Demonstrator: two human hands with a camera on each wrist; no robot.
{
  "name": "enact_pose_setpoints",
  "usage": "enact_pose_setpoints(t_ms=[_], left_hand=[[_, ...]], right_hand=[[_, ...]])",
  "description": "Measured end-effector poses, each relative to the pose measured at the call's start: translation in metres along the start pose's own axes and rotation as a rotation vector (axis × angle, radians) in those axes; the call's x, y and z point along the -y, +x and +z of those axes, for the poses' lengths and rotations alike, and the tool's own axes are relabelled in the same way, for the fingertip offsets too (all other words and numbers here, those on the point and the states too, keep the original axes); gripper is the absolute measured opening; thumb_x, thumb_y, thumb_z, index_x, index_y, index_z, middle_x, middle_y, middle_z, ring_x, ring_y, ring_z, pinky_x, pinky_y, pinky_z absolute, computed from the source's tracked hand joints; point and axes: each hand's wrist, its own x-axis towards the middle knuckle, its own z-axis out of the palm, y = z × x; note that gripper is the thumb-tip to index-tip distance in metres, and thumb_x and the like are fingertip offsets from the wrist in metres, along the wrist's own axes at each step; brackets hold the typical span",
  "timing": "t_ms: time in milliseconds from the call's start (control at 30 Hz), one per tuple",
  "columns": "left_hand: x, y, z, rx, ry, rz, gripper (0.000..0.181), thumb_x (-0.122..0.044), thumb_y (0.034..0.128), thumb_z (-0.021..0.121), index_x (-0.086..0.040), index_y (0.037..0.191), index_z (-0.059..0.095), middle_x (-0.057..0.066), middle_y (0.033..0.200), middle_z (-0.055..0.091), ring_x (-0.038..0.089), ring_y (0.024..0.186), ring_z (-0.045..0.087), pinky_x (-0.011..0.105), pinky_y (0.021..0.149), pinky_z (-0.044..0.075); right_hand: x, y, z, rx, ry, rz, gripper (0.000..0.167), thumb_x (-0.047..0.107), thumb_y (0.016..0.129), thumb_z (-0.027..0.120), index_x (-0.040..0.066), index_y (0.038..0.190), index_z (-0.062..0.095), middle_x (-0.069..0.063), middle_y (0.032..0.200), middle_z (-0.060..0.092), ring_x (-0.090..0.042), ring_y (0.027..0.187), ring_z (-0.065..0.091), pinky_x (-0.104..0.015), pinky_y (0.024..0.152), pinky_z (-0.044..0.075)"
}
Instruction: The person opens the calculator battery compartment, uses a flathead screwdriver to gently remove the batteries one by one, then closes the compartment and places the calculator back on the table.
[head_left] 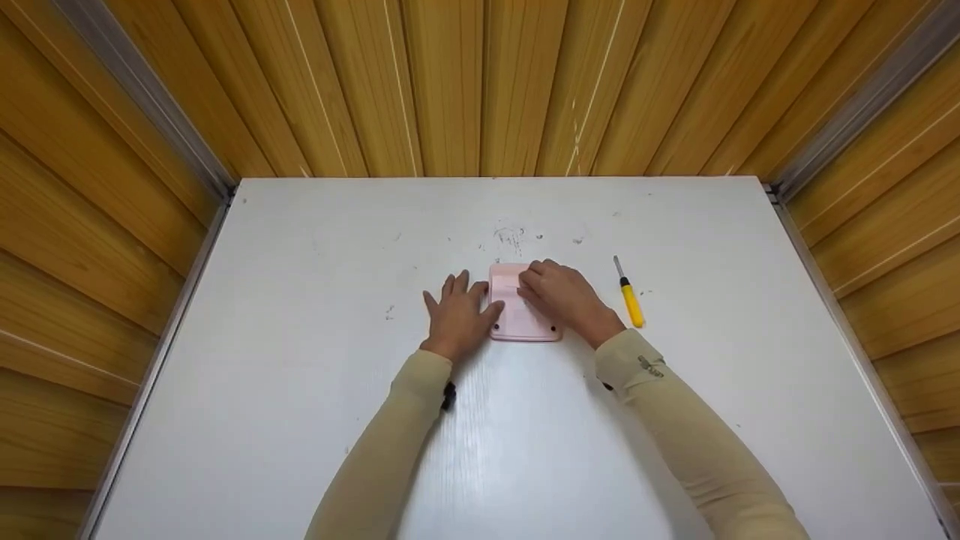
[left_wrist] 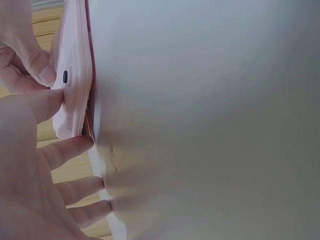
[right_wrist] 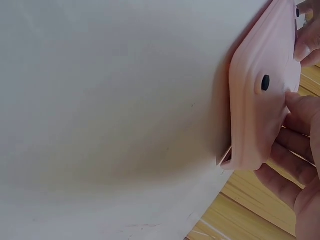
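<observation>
A pink calculator point(head_left: 521, 322) lies on the table, its underside up, with black round feet near its corners. My left hand point(head_left: 457, 319) is at its left side with fingers spread. In the left wrist view, the thumb point(left_wrist: 50, 102) presses on the underside and the index finger point(left_wrist: 70, 149) reaches down by the lower edge. My right hand point(head_left: 564, 296) covers the calculator's upper right part with curled fingers, the thumb point(right_wrist: 300, 105) on the underside. Near those fingertips the surface is partly hidden, so whether they pinch a separate piece is unclear.
To the right lies a screwdriver point(head_left: 632, 304) with a yellow handle, its tip pointing away. The white table point(head_left: 300, 420) carries small dark marks and scuffs. Wood-look panels point(head_left: 450, 82) rise behind the table and at both sides.
</observation>
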Motion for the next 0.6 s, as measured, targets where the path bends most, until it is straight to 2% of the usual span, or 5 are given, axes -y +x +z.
enact_pose_setpoints(t_ms=[200,600], left_hand=[[-0.0001,0.0000,0.0000,0.003,-0.004,-0.005,0.062,-0.056,0.1071,0.052,-0.016,0.153,0.059,0.017,0.168,0.036,0.042,0.158,0.024,0.078,0.119,0.012],[-0.0004,0.0007,0.0010,-0.002,-0.012,-0.014,0.061,-0.057,0.1068,0.053,-0.017,0.152,0.060,0.017,0.168,0.036,0.042,0.158,0.024,0.078,0.119,0.011]], right_hand=[[-0.0009,0.0000,-0.0013,0.012,-0.005,-0.018,0.025,0.019,0.107,0.067,0.000,0.122,0.075,-0.012,0.115,0.073,-0.028,0.101,0.068,-0.041,0.091,0.060],[-0.0013,0.0009,-0.0017,0.014,-0.018,-0.044,0.023,0.018,0.108,0.066,0.000,0.119,0.075,-0.012,0.111,0.073,-0.029,0.098,0.069,-0.041,0.087,0.060]])
